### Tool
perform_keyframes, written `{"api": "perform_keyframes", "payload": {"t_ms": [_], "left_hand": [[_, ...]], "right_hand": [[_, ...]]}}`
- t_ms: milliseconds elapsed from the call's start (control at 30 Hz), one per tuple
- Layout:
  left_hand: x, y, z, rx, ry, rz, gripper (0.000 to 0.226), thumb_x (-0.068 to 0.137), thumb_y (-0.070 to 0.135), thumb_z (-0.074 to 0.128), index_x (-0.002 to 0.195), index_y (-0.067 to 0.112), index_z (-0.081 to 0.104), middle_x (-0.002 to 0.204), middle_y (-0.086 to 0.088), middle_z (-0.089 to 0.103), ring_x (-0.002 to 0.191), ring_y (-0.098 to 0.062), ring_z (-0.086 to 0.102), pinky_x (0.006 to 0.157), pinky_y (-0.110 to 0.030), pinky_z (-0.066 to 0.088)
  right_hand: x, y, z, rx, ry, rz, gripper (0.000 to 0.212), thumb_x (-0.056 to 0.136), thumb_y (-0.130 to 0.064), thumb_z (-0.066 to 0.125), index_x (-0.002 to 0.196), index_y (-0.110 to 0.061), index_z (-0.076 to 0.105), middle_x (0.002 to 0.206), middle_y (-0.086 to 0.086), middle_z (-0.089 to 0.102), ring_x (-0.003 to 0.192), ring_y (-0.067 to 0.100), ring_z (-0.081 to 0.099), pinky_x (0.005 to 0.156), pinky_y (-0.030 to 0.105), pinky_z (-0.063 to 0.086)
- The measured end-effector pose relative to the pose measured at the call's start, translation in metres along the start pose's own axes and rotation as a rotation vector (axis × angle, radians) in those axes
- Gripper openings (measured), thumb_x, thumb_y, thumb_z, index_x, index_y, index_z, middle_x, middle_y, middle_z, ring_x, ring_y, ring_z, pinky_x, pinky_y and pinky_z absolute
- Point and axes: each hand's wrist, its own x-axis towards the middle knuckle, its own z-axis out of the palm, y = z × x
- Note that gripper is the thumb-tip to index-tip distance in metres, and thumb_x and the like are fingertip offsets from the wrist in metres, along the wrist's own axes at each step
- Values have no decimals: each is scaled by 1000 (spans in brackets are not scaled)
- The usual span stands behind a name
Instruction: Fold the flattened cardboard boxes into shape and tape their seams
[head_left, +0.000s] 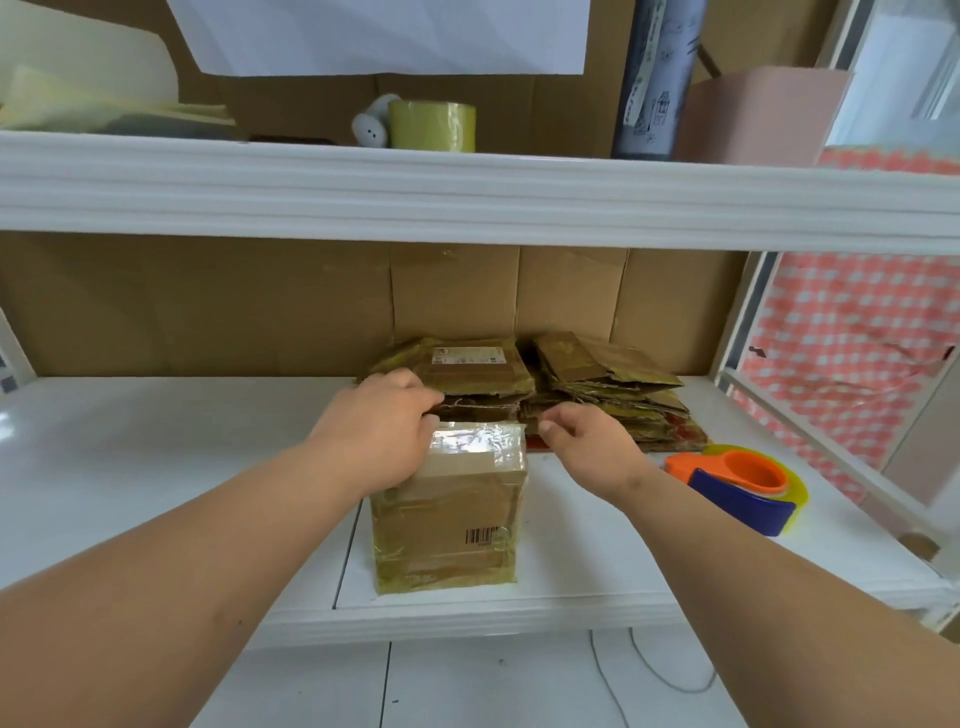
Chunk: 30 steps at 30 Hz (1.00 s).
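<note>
The folded box (447, 512) stands on the white surface (156, 467), its top seam covered in glossy tape. The left hand (384, 431) rests on the box's top left edge, fingers curled over the far rim; whether it truly grips I cannot tell. The right hand (587, 441) hovers just right of the box, fingers loosely curled, holding nothing.

Risks, as I judge them: pressing unevenly could wrinkle the tape or dent the top, and reaching behind the box could topple the flat stacks (524, 384). The dispenser (737, 483) lies right of the box.

Above the box a white shelf (467, 197) carries a tape roll (432, 126); cardboard lines the back wall.
</note>
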Motion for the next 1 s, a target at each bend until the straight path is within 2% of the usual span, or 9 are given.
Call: {"api": "perform_keyframes", "payload": {"t_ms": [133, 267, 400, 500, 600, 767, 900, 1000], "left_hand": [[1, 22, -8, 57, 48, 57, 51, 101, 52, 36, 149, 34, 39, 154, 8, 36, 140, -19, 33, 116, -42, 27], [7, 52, -10, 56, 77, 137, 51, 101, 50, 39, 149, 33, 38, 155, 7, 34, 143, -20, 27, 118, -43, 20], [21, 93, -3, 10, 41, 210, 49, 101, 47, 41, 147, 31, 42, 149, 8, 42, 140, -19, 33, 117, -42, 23], [37, 125, 9, 32, 4, 263, 46, 101, 46, 42, 144, 31, 46, 145, 6, 46, 135, -19, 39, 113, -41, 30], [56, 157, 25, 52, -47, 302, 44, 101, 45, 43, 140, 27, 51, 140, 3, 50, 131, -20, 43, 109, -42, 37], [79, 195, 60, -4, -187, 257, 43, 101, 42, 45, 141, 27, 50, 141, 2, 49, 130, -21, 43, 107, -42, 41], [90, 201, 86, -26, -278, 183, 44, 101, 40, 44, 144, 28, 48, 144, 4, 45, 132, -20, 41, 108, -41, 40], [95, 204, 95, -17, -308, 149, 44, 102, 38, 44, 145, 29, 46, 147, 4, 42, 134, -21, 40, 109, -41, 39]], "right_hand": [[-8, 16, -11, -79, -20, 56, 30, 103, -30, 50, 127, -17, 62, 122, 3, 63, 109, 20, 58, 92, 34, 50], [-14, 43, -25, -199, -73, 109, 36, 101, -34, 52, 133, -20, 59, 139, 5, 52, 119, 25, 55, 98, 34, 48], [-13, 78, -42, -333, -136, 221, 46, 99, -38, 53, 142, -23, 49, 147, 8, 39, 122, 29, 53, 98, 34, 47], [-9, 113, -54, -442, -159, 279, 53, 97, -42, 52, 144, -20, 44, 145, 11, 41, 128, 33, 47, 103, 41, 45], [-5, 150, -66, -507, -108, 360, 56, 95, -47, 49, 140, -15, 43, 141, 14, 44, 129, 34, 44, 106, 45, 40], [-2, 205, -78, -561, -80, 441, 59, 92, -32, 54, 144, -11, 35, 148, 12, 40, 141, 32, 32, 118, 45, 24], [1, 226, -77, -628, -100, 431, 54, 93, -42, 53, 138, -16, 41, 140, 8, 47, 138, 29, 36, 120, 53, 11], [5, 231, -78, -674, -86, 382, 51, 90, -54, 53, 128, -20, 50, 131, 5, 53, 130, 28, 43, 118, 51, 15]]}}
